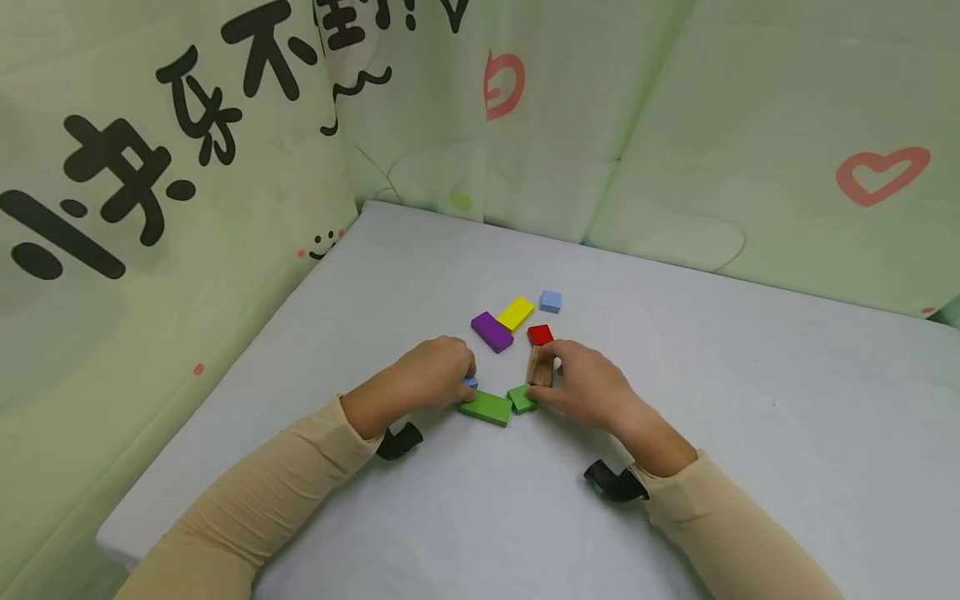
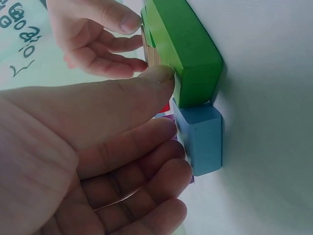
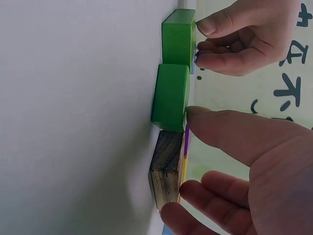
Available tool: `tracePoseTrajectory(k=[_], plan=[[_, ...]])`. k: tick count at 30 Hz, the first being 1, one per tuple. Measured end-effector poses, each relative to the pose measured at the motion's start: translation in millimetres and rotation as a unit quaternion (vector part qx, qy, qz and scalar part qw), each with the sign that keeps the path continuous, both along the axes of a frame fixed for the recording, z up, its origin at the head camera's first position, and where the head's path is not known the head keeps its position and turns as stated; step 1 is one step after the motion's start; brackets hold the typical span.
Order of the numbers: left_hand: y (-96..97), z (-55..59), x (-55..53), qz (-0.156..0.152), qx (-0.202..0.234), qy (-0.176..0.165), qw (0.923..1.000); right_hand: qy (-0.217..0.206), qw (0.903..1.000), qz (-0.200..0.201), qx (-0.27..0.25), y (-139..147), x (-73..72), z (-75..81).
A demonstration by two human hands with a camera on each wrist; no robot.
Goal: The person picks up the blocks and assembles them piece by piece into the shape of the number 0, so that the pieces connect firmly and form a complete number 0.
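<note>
My left hand (image 1: 438, 371) is over the left end of a green block (image 1: 486, 408). Its thumb touches that block, and its bent fingertips rest at a small blue block (image 2: 200, 139) beside it. On the other side, my right hand (image 1: 588, 383) lays its thumb on a second green block (image 3: 171, 95). The right fingers (image 3: 186, 220) are at the far end of a brown wooden block (image 1: 541, 367). These blocks stand end to end in a curved row on the table. A red block (image 1: 540, 335) lies just beyond the wooden one.
Behind the hands, a purple block (image 1: 492, 332) and a yellow block (image 1: 516, 313) meet at a corner. Another small blue block (image 1: 551, 301) lies farther back. The white table (image 1: 750, 400) is bordered by a printed green curtain (image 1: 675, 125) at the back and left.
</note>
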State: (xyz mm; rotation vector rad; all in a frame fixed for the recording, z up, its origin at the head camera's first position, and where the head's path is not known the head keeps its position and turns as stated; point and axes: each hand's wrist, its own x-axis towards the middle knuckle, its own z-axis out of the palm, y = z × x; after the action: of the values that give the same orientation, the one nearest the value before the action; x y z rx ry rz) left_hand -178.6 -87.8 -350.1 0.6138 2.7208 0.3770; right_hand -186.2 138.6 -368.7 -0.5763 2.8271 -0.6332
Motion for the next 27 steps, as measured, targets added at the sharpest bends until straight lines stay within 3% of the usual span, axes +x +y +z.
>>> tracePoseTrajectory(k=[27], plan=[[-2.3,-3.6,-2.3,0.011,0.010,-0.014,0.9998,-0.021,0.9991,-0.005,-0.035,-4.5,5.6,-0.5]])
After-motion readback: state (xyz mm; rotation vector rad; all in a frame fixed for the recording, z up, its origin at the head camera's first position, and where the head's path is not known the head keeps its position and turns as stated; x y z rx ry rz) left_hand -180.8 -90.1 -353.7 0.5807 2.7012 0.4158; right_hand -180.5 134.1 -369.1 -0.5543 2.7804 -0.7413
